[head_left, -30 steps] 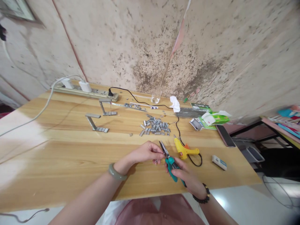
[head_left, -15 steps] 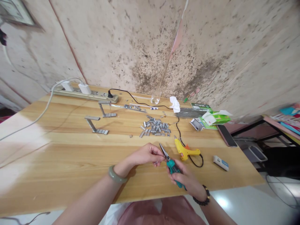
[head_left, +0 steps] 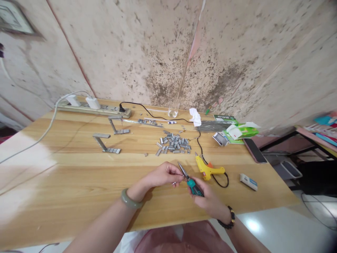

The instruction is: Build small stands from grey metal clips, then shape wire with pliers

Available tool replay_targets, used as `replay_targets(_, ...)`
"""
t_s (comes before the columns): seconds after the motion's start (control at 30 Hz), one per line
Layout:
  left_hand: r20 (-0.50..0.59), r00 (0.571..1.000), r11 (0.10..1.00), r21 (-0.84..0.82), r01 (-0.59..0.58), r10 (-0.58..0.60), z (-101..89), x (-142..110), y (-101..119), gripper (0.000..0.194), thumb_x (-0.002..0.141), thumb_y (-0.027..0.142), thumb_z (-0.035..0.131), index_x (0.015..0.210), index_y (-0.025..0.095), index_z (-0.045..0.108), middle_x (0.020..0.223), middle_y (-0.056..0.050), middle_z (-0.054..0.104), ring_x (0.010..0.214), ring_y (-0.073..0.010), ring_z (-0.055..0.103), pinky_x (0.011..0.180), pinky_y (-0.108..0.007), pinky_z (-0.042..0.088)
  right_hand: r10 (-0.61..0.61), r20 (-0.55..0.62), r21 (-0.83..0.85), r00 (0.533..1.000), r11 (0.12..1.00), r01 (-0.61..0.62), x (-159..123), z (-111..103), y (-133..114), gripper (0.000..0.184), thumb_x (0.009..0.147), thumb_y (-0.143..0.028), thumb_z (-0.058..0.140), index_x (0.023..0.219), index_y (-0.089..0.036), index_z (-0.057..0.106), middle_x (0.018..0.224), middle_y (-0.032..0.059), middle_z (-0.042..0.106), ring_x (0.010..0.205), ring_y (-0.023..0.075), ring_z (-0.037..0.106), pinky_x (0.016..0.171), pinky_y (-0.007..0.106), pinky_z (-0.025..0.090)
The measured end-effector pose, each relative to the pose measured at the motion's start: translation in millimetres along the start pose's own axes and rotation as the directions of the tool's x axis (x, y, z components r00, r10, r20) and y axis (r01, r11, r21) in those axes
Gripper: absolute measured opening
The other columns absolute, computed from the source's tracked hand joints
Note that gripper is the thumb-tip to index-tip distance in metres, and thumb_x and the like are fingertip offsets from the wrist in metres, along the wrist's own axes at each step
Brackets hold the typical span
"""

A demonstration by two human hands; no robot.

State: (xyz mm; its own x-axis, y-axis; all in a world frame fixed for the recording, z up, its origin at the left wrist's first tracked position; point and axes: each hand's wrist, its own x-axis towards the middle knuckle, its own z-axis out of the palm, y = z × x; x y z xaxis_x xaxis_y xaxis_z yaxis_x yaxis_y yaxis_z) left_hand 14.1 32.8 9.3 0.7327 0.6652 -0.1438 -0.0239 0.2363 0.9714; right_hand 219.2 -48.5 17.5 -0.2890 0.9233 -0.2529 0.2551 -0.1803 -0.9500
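My right hand (head_left: 207, 201) is wrapped round the teal handles of needle-nose pliers (head_left: 189, 180), whose thin jaws point up and left. My left hand (head_left: 163, 174) is pinched on a small metal piece (head_left: 174, 182) right beside the plier jaws. Both hands hover just above the wooden table (head_left: 79, 175) near its front edge. A pile of several grey staple blocks (head_left: 173, 143) lies a little beyond my hands. A yellow glue gun (head_left: 207, 169) lies just right of the pliers.
Two Z-shaped staple structures (head_left: 105, 142) stand at the left. A power strip (head_left: 92, 107) with white plugs and a glass (head_left: 173, 111) sit by the wall. A phone (head_left: 254, 150), green boxes (head_left: 240, 131) and a small white box (head_left: 247, 181) lie at the right.
My hands stay together with pliers and small piece; the right hand has closed further over the handles. The view has shifted slightly.
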Motion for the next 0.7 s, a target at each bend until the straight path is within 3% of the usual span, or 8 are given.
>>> replay_targets(0.2, -0.025, 1.0, 0.999, -0.037, -0.019, 0.019, -1.2, 2.0, 0.8, 0.03, 0.07, 0.042, 0.074, 0.074, 0.013, 0.07, 0.056, -0.001, 0.064, 0.05, -0.0093, 0.054, 0.052, -0.021, 0.043, -0.042, 0.0, -0.082, 0.999, 0.996, 0.042, 5.6, -3.7, -13.8, 0.03, 0.066, -0.01, 0.051, 0.095, -0.018, 0.055, 0.078, -0.0015, 0.054, 0.071, 0.0137, 0.05, 0.066, 0.027, 0.04)
replay_targets(0.33, -0.052, 0.998, 0.998, -0.056, -0.027, 0.024, -5.2, 1.4, 2.9, 0.031, 0.07, 0.042, 0.074, 0.074, 0.012, 0.068, 0.056, 0.0, 0.063, 0.051, -0.009, 0.055, 0.052, -0.021, 0.044, 0.057, 0.083, 0.098, 0.995, 0.993, -0.065, 14.2, -5.3, -22.1, 0.026, 0.062, -0.013, 0.052, 0.087, -0.018, 0.056, 0.074, -0.0028, 0.053, 0.056, 0.0091, 0.044, 0.049, 0.022, 0.035)
replay_targets(0.47, -0.083, 0.996, 0.996, -0.084, -0.027, 0.02, -9.8, -0.2, 4.3, 0.03, 0.07, 0.04, 0.075, 0.073, 0.012, 0.068, 0.056, 0.0, 0.062, 0.05, -0.0084, 0.055, 0.051, -0.02, 0.043, 0.181, 0.2, 0.383, 0.963, 0.89, -0.247, 25.5, -9.7, -29.9, 0.034, 0.057, -0.015, 0.057, 0.09, -0.018, 0.056, 0.076, -0.0023, 0.055, 0.049, 0.0058, 0.041, 0.042, 0.019, 0.03)
replay_targets(0.7, -0.23, 0.972, 0.964, -0.241, -0.109, 0.053, -11.3, 0.2, 8.4, 0.027, 0.067, 0.037, 0.077, 0.07, 0.013, 0.066, 0.054, -0.001, 0.065, 0.046, -0.008, 0.054, 0.048, -0.019, 0.042, 0.15, 0.157, 0.403, 0.976, 0.893, -0.202, 47.6, -24.0, -39.3, 0.033, 0.059, -0.012, 0.06, 0.092, -0.018, 0.059, 0.077, -0.0014, 0.058, 0.052, 0.0062, 0.046, 0.042, 0.018, 0.031)
